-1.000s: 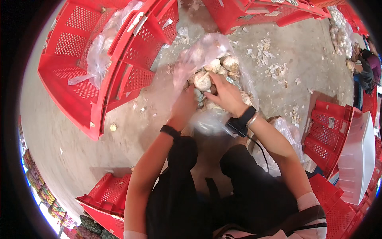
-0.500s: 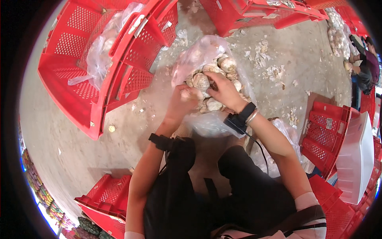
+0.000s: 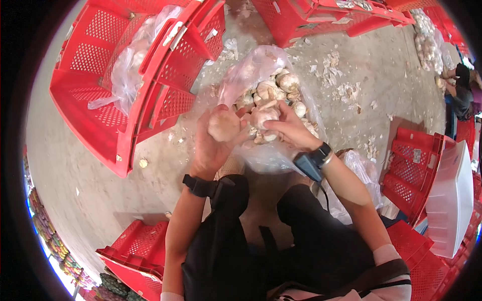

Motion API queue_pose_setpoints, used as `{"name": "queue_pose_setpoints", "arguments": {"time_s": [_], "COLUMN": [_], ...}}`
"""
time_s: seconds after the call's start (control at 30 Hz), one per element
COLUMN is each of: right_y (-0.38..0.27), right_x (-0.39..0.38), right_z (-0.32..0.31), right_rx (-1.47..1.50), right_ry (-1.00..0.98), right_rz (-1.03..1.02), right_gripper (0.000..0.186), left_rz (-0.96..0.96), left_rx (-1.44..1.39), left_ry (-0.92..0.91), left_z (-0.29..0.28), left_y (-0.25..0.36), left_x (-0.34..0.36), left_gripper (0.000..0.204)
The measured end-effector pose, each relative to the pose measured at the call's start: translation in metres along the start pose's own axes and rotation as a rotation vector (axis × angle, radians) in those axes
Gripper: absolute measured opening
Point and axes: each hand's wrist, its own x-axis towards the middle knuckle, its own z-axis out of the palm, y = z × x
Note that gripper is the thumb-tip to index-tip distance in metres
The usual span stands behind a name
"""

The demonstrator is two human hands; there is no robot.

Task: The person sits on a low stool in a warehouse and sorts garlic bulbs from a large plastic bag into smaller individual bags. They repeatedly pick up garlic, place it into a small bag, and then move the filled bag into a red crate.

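A clear plastic bag (image 3: 271, 158) lies open between my legs, filled with white garlic bulbs (image 3: 287, 82), some with brownish papery skins. My left hand (image 3: 210, 145) is cupped around a pale garlic bulb (image 3: 224, 125) at the bag's left edge, fingers curled upward. My right hand (image 3: 290, 128) grips another bulb (image 3: 263, 118) between thumb and fingers, just over the pile inside the bag.
Red crates (image 3: 165, 70) stand around me, the left one holding a bagged load (image 3: 135, 60). At the right are a translucent white bin (image 3: 447, 195) and another plastic bag (image 3: 359, 170). A co-worker (image 3: 459, 93) and stacked garlic bags (image 3: 427, 42) are at the far right; garlic skins (image 3: 349, 93) litter the floor.
My left hand has drawn back leftward and turned up, now with a bulb in it. My right hand has moved slightly down and right, still gripping a bulb. The co-worker has shifted.
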Motion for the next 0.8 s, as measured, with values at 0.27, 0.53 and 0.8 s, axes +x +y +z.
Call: {"name": "queue_pose_setpoints", "arguments": {"time_s": [0.27,0.53,0.8], "right_y": [-0.021,-0.025,-0.007], "right_x": [-0.039,-0.045,-0.035], "right_z": [0.021,0.004,-0.02], "right_rx": [0.555,0.213,-1.043], "right_ry": [-0.112,0.013,0.298], "right_rz": [0.035,0.063,-0.178], "right_gripper": [0.046,0.025,0.035], "left_rz": [-0.04,-0.037,0.484], "left_rx": [0.018,0.32,2.177], "left_ry": [-0.153,-0.228,-0.051], "left_z": [0.007,0.007,-0.051], "left_y": [-0.018,-0.03,-0.056], "left_x": [0.002,0.011,0.048], "left_gripper": [0.038,0.029,0.008]}}
